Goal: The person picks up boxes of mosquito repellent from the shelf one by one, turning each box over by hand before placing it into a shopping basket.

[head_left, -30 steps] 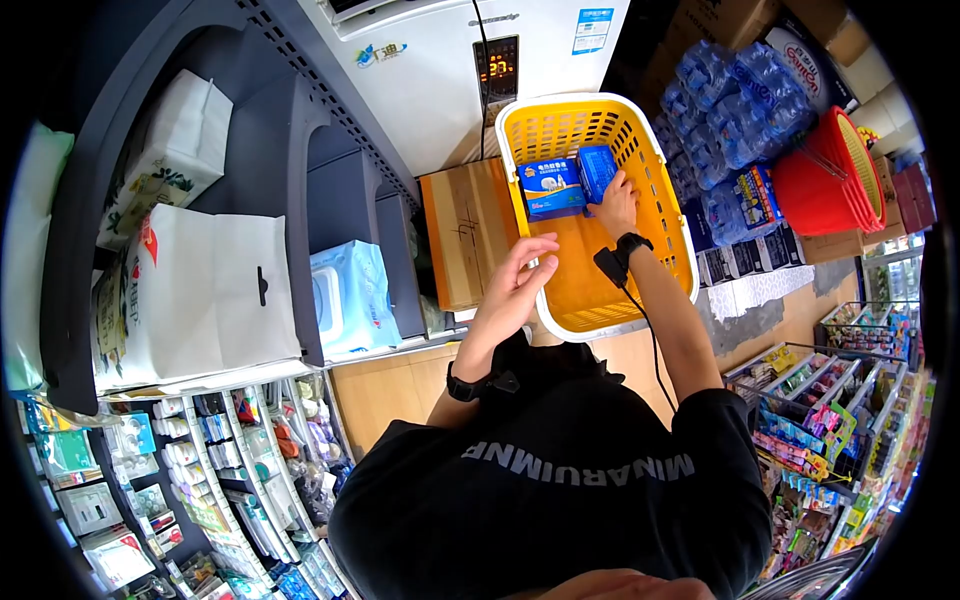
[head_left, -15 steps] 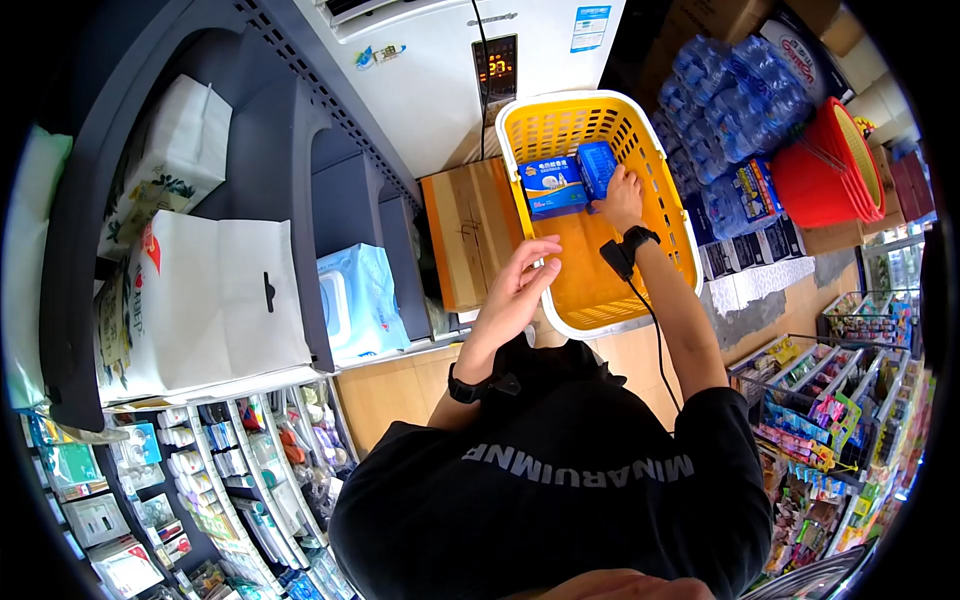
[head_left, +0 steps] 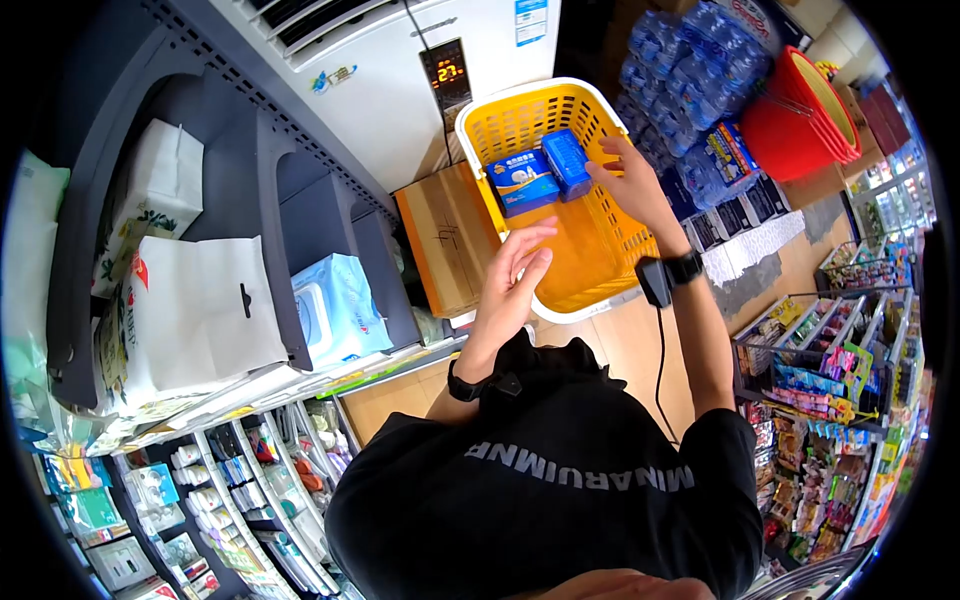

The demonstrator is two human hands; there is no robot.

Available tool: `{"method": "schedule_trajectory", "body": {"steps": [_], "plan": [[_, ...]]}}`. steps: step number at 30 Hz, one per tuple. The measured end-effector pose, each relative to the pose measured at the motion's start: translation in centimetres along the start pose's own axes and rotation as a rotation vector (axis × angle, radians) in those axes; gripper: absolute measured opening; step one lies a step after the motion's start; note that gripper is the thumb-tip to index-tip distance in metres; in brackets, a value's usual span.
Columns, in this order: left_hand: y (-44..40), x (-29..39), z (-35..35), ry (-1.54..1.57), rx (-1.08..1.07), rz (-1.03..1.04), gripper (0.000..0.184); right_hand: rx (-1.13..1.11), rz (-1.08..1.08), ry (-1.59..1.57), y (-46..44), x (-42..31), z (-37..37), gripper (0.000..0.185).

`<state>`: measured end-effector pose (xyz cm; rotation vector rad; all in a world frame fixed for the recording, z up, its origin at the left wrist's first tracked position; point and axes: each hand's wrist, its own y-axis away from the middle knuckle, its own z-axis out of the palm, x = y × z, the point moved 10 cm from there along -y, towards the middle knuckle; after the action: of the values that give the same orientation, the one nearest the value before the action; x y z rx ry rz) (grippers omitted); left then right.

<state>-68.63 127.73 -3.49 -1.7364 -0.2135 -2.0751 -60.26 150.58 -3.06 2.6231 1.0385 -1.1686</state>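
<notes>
A yellow plastic basket (head_left: 578, 297) with a white rim is in front of me, before the white appliance. Inside it, at the far end, a blue box with white print (head_left: 523, 184) lies beside a second blue pack (head_left: 567, 163). My right hand (head_left: 630, 182) hovers over the basket's right side, near the second pack, fingers apart and holding nothing. Over the basket's near left rim is my left hand (head_left: 517, 278), empty, its fingers loosely spread. Both wrists wear black bands, and a cable hangs from the right one.
A cardboard box (head_left: 447, 238) stands left of the basket. Grey shelving (head_left: 262, 190) with packs of tissues and wipes (head_left: 340, 310) rises on the left. To the right are shrink-wrapped bottles (head_left: 690, 75), stacked red buckets (head_left: 800, 125) and snack racks (head_left: 810, 360).
My right hand has let go of the second blue pack and moved up and right of it, fingers opening. My left hand has barely moved. The whole view has shifted slightly.
</notes>
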Motion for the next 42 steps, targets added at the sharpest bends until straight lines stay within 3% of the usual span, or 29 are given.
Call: {"method": "schedule_trajectory", "body": {"steps": [2, 5, 10, 17, 24, 42], "plan": [[0.3, 0.5, 1.1, -0.004, -0.024, 0.036, 0.028, 0.039, -0.036, -0.363, 3.1, -1.9, -2.8, 0.045], [1.3, 1.5, 3.1, 0.032, -0.081, 0.067, 0.031, 0.116, -0.057, -0.617, 9.7, -4.6, -6.8, 0.039], [3.9, 2.5, 6.7, 0.077, -0.183, 0.070, 0.032, 0.281, -0.030, -0.772, 22.3, -5.8, -10.9, 0.041], [10.5, 2.5, 10.9, 0.176, -0.295, 0.016, 0.033, 0.469, 0.069, -0.859, 36.3, -3.5, -11.7, 0.042], [19.9, 2.1, 11.8, 0.147, -0.298, -0.080, 0.032, 0.550, 0.070, -0.896, 46.3, -6.7, -11.1, 0.043], [33.3, 5.9, 11.2, 0.216, -0.539, -0.129, 0.032, 0.842, 0.109, -0.808, 62.0, -15.6, -8.8, 0.044]]}}
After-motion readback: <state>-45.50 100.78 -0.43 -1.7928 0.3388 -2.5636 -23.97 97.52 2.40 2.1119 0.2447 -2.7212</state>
